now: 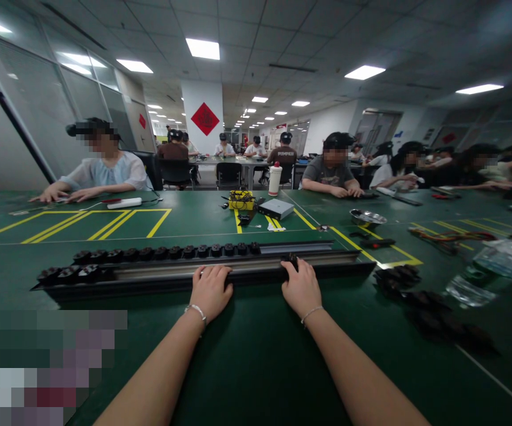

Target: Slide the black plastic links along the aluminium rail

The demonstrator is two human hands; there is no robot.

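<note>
A long black rail (pixel 344 269) with a pale inner channel lies across the green table in front of me. My left hand (pixel 211 291) bends its fingers over the rail's near edge around the middle, the thumb on the near side. Farther right, my right hand (pixel 301 288) pinches a small black round part (pixel 289 258) at the rail's channel; the fingers partly cover it. Several similar black parts (pixel 174 252) stand in a row along the far side. A few more (pixel 68 273) sit at the left end of the near channel.
Loose black parts (pixel 433 310) lie right of the rail, near a clear plastic bottle (pixel 473 284). Beyond are a metal bowl (pixel 368 219), a grey box (pixel 276 208), a yellow item with black cables (pixel 240 200) and a white cup (pixel 274 180). Several people sit around the tables.
</note>
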